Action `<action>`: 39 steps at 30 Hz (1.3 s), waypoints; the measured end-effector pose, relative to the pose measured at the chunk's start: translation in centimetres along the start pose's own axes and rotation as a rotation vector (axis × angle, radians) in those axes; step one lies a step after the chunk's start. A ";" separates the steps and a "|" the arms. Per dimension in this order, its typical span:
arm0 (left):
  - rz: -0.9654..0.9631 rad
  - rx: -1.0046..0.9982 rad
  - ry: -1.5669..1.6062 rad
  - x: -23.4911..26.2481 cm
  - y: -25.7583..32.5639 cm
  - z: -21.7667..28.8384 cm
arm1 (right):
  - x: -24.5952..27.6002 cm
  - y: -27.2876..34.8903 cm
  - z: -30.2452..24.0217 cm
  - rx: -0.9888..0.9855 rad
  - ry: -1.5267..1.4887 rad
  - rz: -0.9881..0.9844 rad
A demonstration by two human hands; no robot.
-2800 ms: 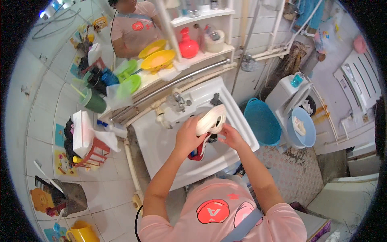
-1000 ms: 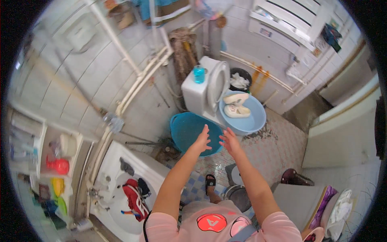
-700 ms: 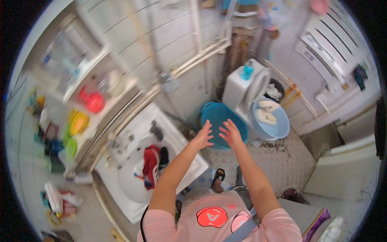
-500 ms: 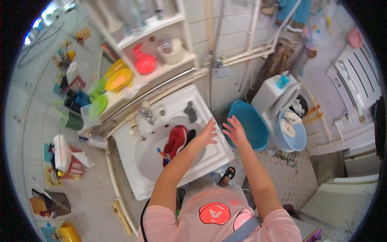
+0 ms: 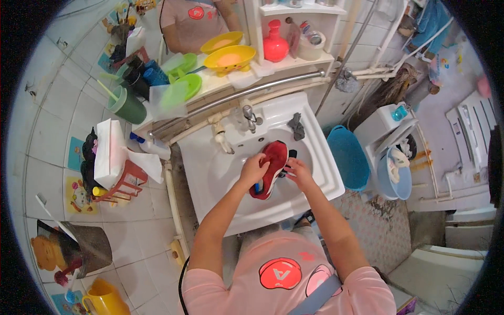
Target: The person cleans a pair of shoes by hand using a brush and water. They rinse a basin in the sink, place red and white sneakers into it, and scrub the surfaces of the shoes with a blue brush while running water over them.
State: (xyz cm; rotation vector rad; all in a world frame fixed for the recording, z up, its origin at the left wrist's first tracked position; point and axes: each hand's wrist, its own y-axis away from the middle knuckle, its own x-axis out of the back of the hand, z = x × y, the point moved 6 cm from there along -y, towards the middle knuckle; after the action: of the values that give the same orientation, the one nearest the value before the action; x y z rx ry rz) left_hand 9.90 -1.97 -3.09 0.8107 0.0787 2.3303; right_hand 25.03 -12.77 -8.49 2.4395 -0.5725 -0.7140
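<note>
Both hands grip one red shoe [image 5: 271, 167] inside the white washbasin [image 5: 231, 173]. Left hand [image 5: 253, 170] is curled against the shoe's left flank, fingers closed around it near the lower end; a small blue object shows just under this hand, too hidden to identify. Right hand [image 5: 299, 173] closes on the right side, at a dark part of the shoe beside the sole; how firmly it clamps cannot be told.

Count: one shoe in the basin, two hands on it. One tap [image 5: 249, 116] stands at the basin's rear edge, and one dark cloth [image 5: 296, 126] lies on the rim to its right. On the shelf above, two yellow bowls [image 5: 231, 56], one red bottle [image 5: 276, 46] and two green dishes [image 5: 185, 84] are visible.

Orientation: the shoe's long axis runs from the tap side down toward the person, tilted slightly, one end toward the tap and the other at the front of the bowl. It lies between the two hands, touching both, its lower half within the grip and its upper half projecting clear.

One blue tub [image 5: 347, 157] stands on the floor just right of the basin.
</note>
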 end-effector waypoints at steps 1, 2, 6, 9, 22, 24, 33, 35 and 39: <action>0.167 -0.241 -0.362 1.0 0.5 0.5 | -0.5 0.0 0.7 -0.007 0.004 0.023; 0.167 -0.232 -0.357 1.0 1.0 -0.5 | -0.9 0.1 1.2 -0.015 0.010 0.023; 0.185 -0.005 -0.289 1.4 1.7 -6.8 | -3.0 0.4 3.2 -0.090 0.074 -0.047; 0.033 0.101 -0.056 0.9 1.6 -6.5 | -2.1 -0.1 4.7 -0.146 0.133 -0.076; 0.353 -0.195 0.193 0.8 4.1 -3.3 | -7.5 -0.4 5.7 -0.546 -0.083 -0.267; 0.302 -0.308 0.093 0.8 4.7 -0.1 | -6.8 -1.2 5.0 -0.466 -0.364 -0.207; -0.105 -0.142 0.007 -2.2 -0.6 -5.6 | -1.0 -5.3 -1.5 0.079 0.268 0.156; 0.002 -0.010 -0.066 -2.2 -1.9 -7.3 | -0.3 -6.1 -3.9 0.346 0.735 0.307; -0.017 -0.027 -0.079 -3.0 -3.2 -9.4 | -0.9 -7.8 -3.4 0.400 0.811 0.473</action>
State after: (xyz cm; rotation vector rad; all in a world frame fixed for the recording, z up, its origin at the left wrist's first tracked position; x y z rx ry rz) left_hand 8.11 0.13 -13.07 0.8839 0.0197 2.2757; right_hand 28.24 -5.08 -10.27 2.4966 -0.9425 0.6156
